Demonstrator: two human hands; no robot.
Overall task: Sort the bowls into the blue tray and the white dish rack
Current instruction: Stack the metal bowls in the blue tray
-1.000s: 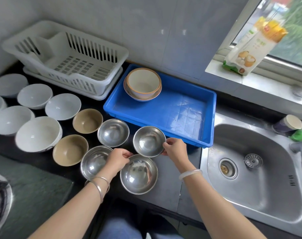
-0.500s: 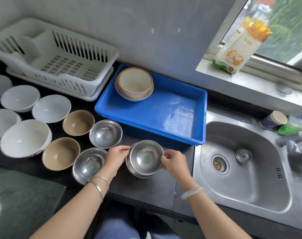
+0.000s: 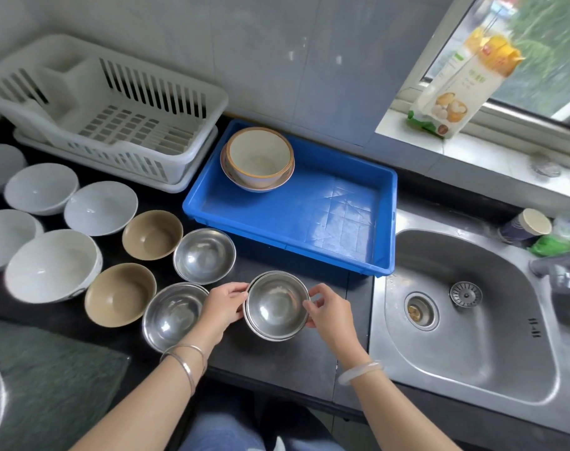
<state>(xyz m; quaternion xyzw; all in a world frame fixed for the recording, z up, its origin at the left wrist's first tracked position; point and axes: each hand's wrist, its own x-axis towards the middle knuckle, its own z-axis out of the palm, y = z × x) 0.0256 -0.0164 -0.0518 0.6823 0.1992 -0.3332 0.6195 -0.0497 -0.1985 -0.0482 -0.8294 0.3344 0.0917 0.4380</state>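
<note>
A person's left hand (image 3: 223, 307) and right hand (image 3: 329, 312) hold a nested pair of round steel bowls (image 3: 277, 305) at the dark counter (image 3: 277, 362), each grip pinching an opposite rim. The likely next move is a level lift forward into the rectangular blue plastic tray (image 3: 309, 209) just beyond the grip.

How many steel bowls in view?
4: nested pair held by left hand and right hand; near bowl beside left wrist; far bowl by blue tray. Nesting may hide more.
</note>
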